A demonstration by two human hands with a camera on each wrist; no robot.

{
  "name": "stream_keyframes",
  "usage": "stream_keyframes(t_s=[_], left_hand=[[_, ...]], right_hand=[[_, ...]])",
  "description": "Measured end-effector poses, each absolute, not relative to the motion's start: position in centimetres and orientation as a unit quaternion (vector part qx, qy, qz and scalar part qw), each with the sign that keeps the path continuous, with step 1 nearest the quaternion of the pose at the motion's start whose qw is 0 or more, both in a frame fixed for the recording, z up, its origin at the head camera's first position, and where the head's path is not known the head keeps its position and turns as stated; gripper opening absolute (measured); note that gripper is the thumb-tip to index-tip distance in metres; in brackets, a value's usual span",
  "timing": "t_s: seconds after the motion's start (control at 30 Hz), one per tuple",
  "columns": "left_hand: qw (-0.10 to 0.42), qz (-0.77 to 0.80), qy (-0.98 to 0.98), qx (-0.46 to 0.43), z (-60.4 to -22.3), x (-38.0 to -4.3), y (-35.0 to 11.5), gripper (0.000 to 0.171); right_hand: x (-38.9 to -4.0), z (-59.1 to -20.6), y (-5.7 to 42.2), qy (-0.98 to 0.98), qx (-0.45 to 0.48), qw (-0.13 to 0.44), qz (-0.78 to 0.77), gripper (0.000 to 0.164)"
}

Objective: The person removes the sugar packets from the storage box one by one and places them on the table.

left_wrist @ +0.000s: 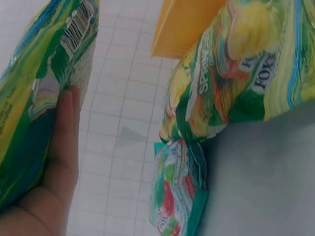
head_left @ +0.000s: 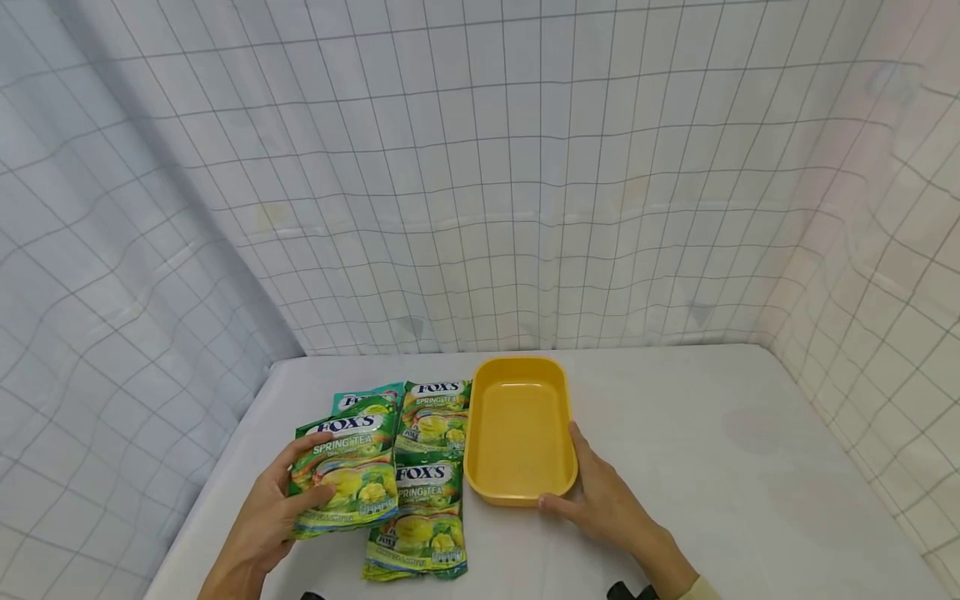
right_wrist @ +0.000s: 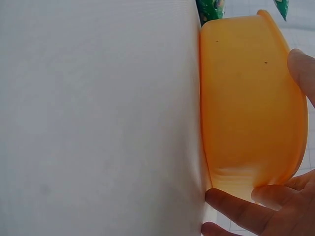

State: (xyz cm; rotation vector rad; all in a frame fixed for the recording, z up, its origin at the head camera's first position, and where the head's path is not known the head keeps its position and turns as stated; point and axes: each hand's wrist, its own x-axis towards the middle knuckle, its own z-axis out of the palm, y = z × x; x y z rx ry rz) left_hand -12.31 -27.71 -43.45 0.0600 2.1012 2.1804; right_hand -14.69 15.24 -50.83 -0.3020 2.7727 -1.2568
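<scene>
My left hand (head_left: 262, 508) holds a green candy bag (head_left: 348, 475) marked FOX'S Spring Tea, thumb on its front. The left wrist view shows this candy bag edge-on, with my fingers (left_wrist: 64, 142) behind it. Beside it on the table lie two more green Spring Tea candy bags, a near one (head_left: 423, 525) and a far one (head_left: 438, 417). A teal candy bag (head_left: 378, 392) lies partly hidden behind the held one. My right hand (head_left: 603, 496) grips the near right corner of a yellow tray (head_left: 551, 497), thumb at the rim and fingers along the side wall.
The white table (head_left: 697, 442) extends right of the tray. White grid-patterned curtains (head_left: 525, 208) hang behind the table and at both sides. The far green candy bag lies right against the tray's left side.
</scene>
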Motion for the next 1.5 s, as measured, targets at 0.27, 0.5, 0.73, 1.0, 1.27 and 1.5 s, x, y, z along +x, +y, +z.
stream_keyframes(t_s=[0.27, 0.5, 0.73, 1.0, 1.27, 1.5], left_hand=[[0.075, 0.729, 0.681, 0.003, -45.5, -11.9, -30.1, 0.069], [0.107, 0.704, 0.702, -0.034, -46.8, -11.8, -31.5, 0.072], [0.139, 0.696, 0.704, -0.02, -48.2, -11.7, -33.1, 0.067], [0.199, 0.723, 0.662, -0.004, -50.4, -11.8, -34.5, 0.063], [0.197, 0.686, 0.7, -0.023, -51.3, -12.1, -34.6, 0.06], [0.197, 0.683, 0.702, -0.033, -51.2, -12.5, -34.4, 0.066]], right_hand=[[-14.5, -51.0, 15.6, 0.906, -0.1, 0.043, -0.409, 0.126], [-14.6, -51.0, 15.5, 0.904, -0.099, 0.041, -0.413, 0.127], [-14.6, -51.1, 15.5, 0.904, -0.104, 0.039, -0.412, 0.127], [-14.7, -51.3, 15.5, 0.905, -0.112, 0.035, -0.409, 0.127], [-14.7, -51.2, 15.6, 0.902, -0.119, 0.033, -0.414, 0.127], [-14.7, -51.2, 15.5, 0.902, -0.114, 0.038, -0.413, 0.127]])
